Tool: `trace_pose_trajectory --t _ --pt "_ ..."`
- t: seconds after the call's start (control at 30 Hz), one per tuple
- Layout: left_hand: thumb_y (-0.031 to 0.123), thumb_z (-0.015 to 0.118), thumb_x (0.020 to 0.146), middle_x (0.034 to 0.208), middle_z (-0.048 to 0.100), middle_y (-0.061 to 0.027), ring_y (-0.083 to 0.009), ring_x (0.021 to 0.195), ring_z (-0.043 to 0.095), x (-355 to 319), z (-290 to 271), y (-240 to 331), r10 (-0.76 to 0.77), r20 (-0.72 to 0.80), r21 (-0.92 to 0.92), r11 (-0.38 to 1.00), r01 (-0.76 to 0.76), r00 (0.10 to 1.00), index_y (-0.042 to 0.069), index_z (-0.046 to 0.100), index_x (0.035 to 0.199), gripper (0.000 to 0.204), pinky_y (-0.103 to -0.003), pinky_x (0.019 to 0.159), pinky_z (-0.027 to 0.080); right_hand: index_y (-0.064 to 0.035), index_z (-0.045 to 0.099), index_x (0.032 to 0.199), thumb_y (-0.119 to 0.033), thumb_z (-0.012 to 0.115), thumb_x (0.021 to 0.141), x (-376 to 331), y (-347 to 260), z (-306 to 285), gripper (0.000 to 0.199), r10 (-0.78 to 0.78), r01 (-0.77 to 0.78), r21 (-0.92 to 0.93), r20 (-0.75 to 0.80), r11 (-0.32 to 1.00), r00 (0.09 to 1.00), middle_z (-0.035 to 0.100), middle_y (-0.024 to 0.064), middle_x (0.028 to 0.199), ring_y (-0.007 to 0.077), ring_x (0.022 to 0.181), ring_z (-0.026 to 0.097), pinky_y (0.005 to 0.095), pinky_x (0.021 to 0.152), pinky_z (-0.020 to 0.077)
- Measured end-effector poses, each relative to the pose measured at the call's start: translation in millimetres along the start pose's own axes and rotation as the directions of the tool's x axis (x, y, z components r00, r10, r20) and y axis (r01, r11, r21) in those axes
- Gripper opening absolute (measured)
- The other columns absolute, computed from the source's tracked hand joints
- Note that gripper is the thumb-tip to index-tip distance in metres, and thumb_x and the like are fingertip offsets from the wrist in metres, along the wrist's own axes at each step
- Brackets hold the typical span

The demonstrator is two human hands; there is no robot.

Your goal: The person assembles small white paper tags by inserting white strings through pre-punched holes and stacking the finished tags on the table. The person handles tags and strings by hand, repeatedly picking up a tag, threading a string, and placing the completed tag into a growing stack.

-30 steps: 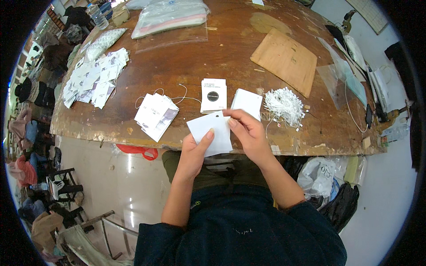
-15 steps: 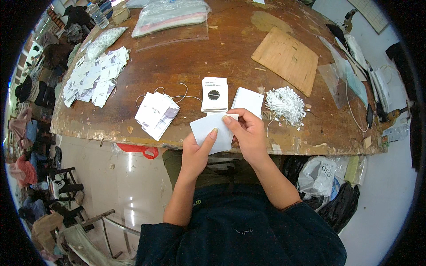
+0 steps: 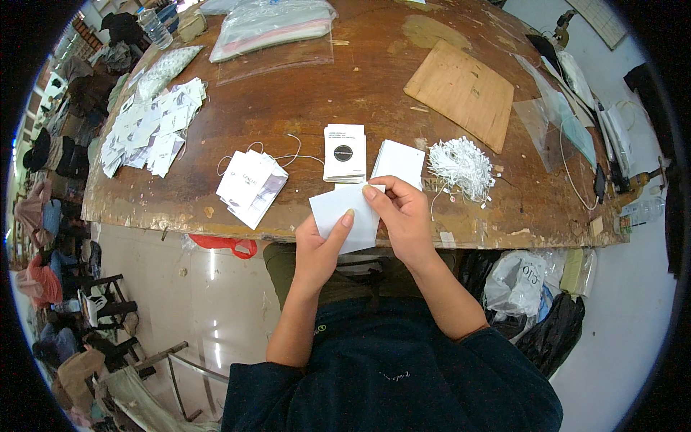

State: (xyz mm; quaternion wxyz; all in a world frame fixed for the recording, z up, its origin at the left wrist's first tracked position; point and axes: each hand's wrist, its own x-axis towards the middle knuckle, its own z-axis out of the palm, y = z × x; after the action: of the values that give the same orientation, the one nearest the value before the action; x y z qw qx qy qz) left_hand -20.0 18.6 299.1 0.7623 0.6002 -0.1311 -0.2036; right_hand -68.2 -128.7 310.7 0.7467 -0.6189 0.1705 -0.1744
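Observation:
Blank white cards [image 3: 341, 209] are held between both hands over the table's front edge; how many there are I cannot tell. My left hand [image 3: 317, 248] grips them from the lower left, thumb lying on top. At their upper right corner my right hand [image 3: 404, 216] pinches them between thumb and fingers. Just beyond the hands stands a stack of white cards with a black circle [image 3: 345, 153]. Right of it lies a second stack of plain white cards [image 3: 399, 163], partly covered by my right hand. A bundle of white tag strings [image 3: 462, 171] sits farther right.
Left of my hands lies a small pile of strung tags [image 3: 252, 186]; a larger tag heap [image 3: 157, 126] is at the far left. A wooden board [image 3: 464, 93] and plastic-bagged sheets [image 3: 273, 29] rest farther back on the brown table [image 3: 288, 93]. Bags [image 3: 515, 284] stand below at right.
Both hands keep their grip on the white cards and have barely moved. The whole view has shifted very slightly.

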Motion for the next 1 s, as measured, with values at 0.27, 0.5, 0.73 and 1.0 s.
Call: trace_pose_trajectory --t 0.27,0.5,0.73,1.0 --pt "0.014 0.068 0.098 0.101 0.071 -0.0055 -0.0086 0.088 0.063 0.2 1.7 -0.2 0.006 -0.014 -0.030 1.000 -0.006 1.000 -0.003 0.066 0.116 0.025 -0.025 0.076 0.051 -0.0006 0.069 0.104 -0.016 0.065 0.099 1.4 8.5 -1.1 0.017 -0.002 0.003 0.020 -0.013 1.000 1.000 0.063 -0.0025 0.079 0.0009 0.065 0.052 0.0177 0.053 0.0395" --pt "0.015 0.069 0.097 0.103 0.071 -0.0064 -0.0100 0.090 0.064 0.0 0.2 -2.7 -0.013 0.010 0.009 1.000 0.013 1.000 -0.003 0.067 0.116 0.027 -0.026 0.078 0.051 0.0011 0.068 0.107 -0.013 0.066 0.097 -7.4 4.5 -15.5 0.018 -0.163 0.132 -0.272 -0.092 0.953 0.982 0.067 0.0031 0.089 0.0087 0.076 0.059 0.0239 0.066 0.0472" --pt "0.016 0.070 0.096 0.102 0.071 -0.0075 -0.0112 0.090 0.064 6.2 -2.9 -7.1 0.020 -0.005 0.090 0.996 -0.020 1.000 -0.004 0.067 0.113 0.027 -0.027 0.080 0.051 0.0005 0.066 0.106 -0.005 0.068 0.087 -39.9 -11.5 -79.2 0.020 -0.453 0.171 -0.982 0.117 0.082 0.884 0.067 0.0168 0.102 0.0352 0.092 0.063 0.0424 0.081 0.0510" --pt "0.016 0.069 0.096 0.099 0.071 -0.0073 -0.0106 0.089 0.063 4.1 7.7 -10.1 0.056 0.017 0.114 0.992 -0.058 0.998 -0.005 0.068 0.111 0.026 -0.027 0.078 0.051 0.0022 0.062 0.100 0.000 0.063 0.086 -26.7 -16.4 -117.6 0.014 -0.461 0.179 -0.950 0.042 0.257 0.887 0.064 0.0185 0.088 0.0384 0.083 0.063 0.0466 0.071 0.0512"
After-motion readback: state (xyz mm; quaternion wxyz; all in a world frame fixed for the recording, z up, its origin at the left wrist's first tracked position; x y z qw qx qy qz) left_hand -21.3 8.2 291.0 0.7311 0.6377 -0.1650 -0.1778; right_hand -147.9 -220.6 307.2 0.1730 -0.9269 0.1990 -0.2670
